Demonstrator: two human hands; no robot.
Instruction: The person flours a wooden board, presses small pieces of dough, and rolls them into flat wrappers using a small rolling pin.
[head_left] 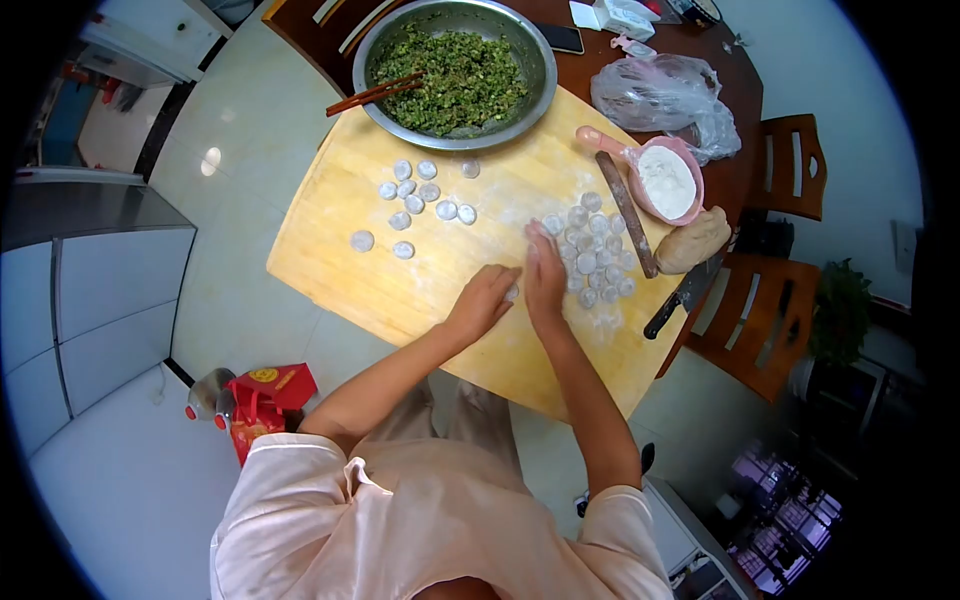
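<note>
My left hand [484, 302] is low over the wooden board [350, 270], its fingers and thumb closed around a small floured piece of dough [512, 293], which shows partly at the fingertips. Close beside it, my right hand [545, 275] rests edge-on, fingers stretched out, with nothing visible in it; its palm side is partly hidden. Just right of this hand lies a cluster of flat dough rounds [586, 263]. More floured rounds [446, 210] are scattered on the board's upper left.
A steel bowl of green filling [455, 70] with chopsticks [375, 94] stands at the board's far edge. On the right are a rolling pin [627, 215], a pink bowl of flour [667, 182], a dough lump [693, 241], a knife [668, 312] and a plastic bag [665, 95].
</note>
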